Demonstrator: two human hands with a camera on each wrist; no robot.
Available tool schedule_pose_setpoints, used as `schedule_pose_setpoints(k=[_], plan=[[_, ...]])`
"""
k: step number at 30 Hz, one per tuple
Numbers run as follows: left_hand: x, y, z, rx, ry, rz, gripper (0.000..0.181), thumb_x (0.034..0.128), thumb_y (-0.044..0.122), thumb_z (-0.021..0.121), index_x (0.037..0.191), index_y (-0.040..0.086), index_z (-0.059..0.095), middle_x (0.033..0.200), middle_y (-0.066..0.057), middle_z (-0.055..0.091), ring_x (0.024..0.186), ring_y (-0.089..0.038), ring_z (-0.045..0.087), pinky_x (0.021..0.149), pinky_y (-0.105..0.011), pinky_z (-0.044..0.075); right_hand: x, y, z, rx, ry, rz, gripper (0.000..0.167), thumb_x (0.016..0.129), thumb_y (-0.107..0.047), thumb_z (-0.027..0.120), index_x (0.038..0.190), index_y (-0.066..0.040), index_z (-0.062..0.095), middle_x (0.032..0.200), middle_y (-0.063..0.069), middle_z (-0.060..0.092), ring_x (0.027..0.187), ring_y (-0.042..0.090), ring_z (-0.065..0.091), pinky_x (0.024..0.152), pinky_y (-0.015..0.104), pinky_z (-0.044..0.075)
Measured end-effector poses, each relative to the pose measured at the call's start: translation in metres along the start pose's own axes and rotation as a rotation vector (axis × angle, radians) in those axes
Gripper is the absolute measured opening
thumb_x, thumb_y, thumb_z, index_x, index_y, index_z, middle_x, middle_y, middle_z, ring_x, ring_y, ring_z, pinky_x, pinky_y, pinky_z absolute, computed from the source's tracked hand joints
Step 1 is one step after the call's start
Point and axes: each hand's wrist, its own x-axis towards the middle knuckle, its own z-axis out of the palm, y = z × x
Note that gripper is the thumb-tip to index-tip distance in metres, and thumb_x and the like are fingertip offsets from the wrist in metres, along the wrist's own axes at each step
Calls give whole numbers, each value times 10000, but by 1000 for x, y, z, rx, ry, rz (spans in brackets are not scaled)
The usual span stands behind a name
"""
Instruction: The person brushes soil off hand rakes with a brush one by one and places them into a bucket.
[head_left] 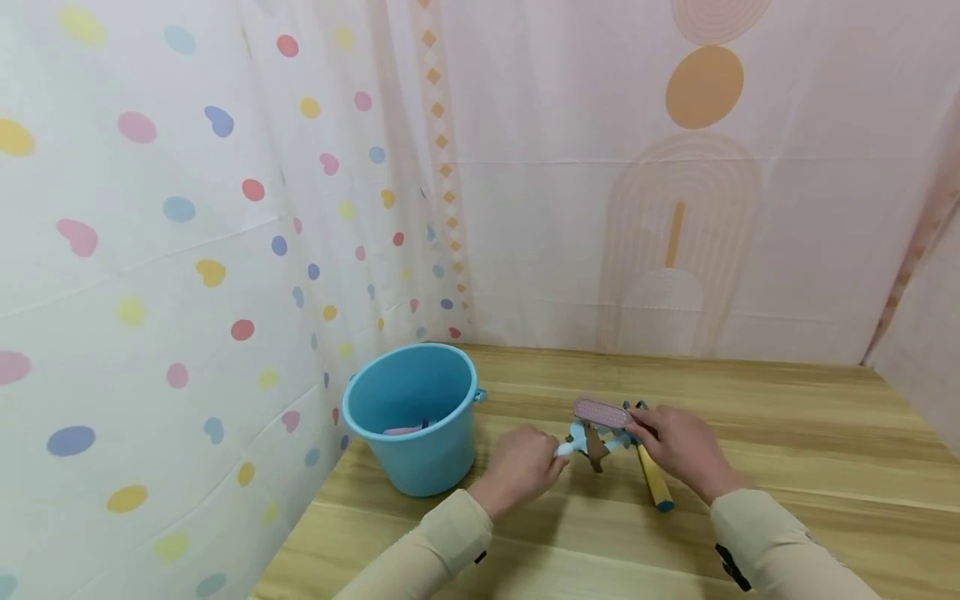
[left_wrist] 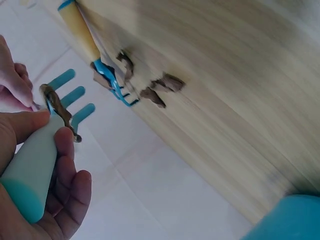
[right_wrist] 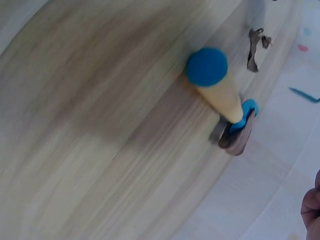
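My left hand (head_left: pixel 525 467) grips the pale handle of a small hand rake (left_wrist: pixel 35 165) with blue tines. A brown, crumpled leaf-like scrap (left_wrist: pixel 61 112) clings across the rake's neck. In the head view my right hand (head_left: pixel 686 446) pinches the end of a flat pink brush-like tool (head_left: pixel 602 412) with a textured face, held over the rake. Beneath, a second rake (head_left: pixel 654 477) with a yellow handle and blue tines lies on the table. Several brown scraps (left_wrist: pixel 167 82) lie near its tines in the left wrist view.
A blue bucket (head_left: pixel 438 462) stands on the wooden table (head_left: pixel 810 467) to the left of my hands, with a pinkish thing (head_left: pixel 402 431) inside. Patterned curtains (head_left: pixel 540 208) hang along the table's back and left sides.
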Motion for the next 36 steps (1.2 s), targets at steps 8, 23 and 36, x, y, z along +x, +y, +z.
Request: schedule_pose_setpoints(k=[8,23,36], plan=[[-1,7,-6,61,-26,18,341,940,340,669,652,182,577,562,81,443,563,-101,444,462,-270,355,4,-10,4,-30,-16,55,266,926,-200,711,1139,-43,734,683,-24,565,523,75,393,488,272,340],[0,11,-3,146,-26,25,340,930,367,681,659,169,622,583,65,510,589,-111,496,472,-270,388,12,-20,13,-54,-21,131,228,915,-227,725,1075,-66,751,724,26,634,540,101,470,478,306,397],[-3,10,8,236,31,56,315,911,389,700,702,158,659,589,50,524,566,-101,476,455,-258,361,16,-27,16,-95,-48,163,244,928,-233,711,1084,-48,745,756,59,658,570,128,525,497,329,443]])
